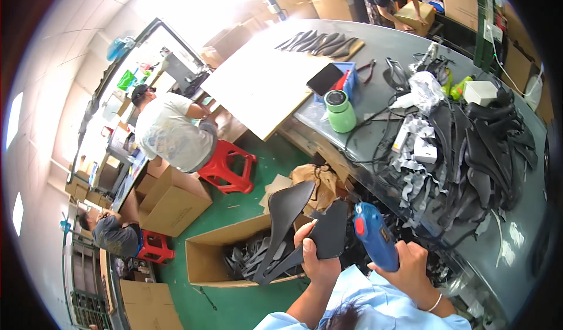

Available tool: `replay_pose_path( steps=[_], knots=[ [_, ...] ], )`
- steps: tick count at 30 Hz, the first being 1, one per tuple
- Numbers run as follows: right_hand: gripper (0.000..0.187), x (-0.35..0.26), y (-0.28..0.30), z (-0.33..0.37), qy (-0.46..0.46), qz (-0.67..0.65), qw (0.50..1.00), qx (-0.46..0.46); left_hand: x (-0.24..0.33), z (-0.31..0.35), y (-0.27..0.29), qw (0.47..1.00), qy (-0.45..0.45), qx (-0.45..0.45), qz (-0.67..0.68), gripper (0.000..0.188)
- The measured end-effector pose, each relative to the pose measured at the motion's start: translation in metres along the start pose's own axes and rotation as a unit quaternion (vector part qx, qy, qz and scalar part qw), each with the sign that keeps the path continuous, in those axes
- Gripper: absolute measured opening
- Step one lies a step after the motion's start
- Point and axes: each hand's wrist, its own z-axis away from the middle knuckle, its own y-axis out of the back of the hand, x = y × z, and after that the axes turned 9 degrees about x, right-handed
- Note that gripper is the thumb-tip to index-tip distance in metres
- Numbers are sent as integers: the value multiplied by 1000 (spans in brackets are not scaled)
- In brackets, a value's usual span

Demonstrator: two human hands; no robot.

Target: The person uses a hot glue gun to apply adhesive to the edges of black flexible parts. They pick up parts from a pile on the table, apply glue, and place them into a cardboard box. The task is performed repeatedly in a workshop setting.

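My left hand (319, 264) is closed on a black saddle-shaped piece (329, 233), thumb and fingers pinching its broad end. Another broad black end (291, 206) rises just left of it, its narrow part crossing the first; whether the two are joined I cannot tell. My right hand (409, 266) grips a blue handheld power tool (378, 236) with a red part on its side. The tool stands upright, close to the right of the black piece. Its working end is not clear. Below my left hand sits an open cardboard box (205, 262) of similar black pieces.
On the grey table (498, 265) lies a heap of black pieces (475, 148). A green bottle (340, 113), a blue bin (352, 78) and a pale board (264, 89) are farther back. A person sits on a red stool (229, 166) at left; other people work beyond.
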Motion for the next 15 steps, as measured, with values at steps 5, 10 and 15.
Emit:
replay_pose_path(
  steps=[5, 10, 15],
  knots=[
    [50, -7, -3, 4, 20, -4, 1000, -6, -2, -2, 7, 998, -64, 22, 2, 37],
    [49, -6, -2, 5, 17, -13, 1000, -12, -8, 1, 24, 995, -96, -6, -40, 36],
    [46, -6, 3, 2, 34, -15, 999, -20, 2, -2, 15, 985, -149, -59, -62, 34]
  ],
)
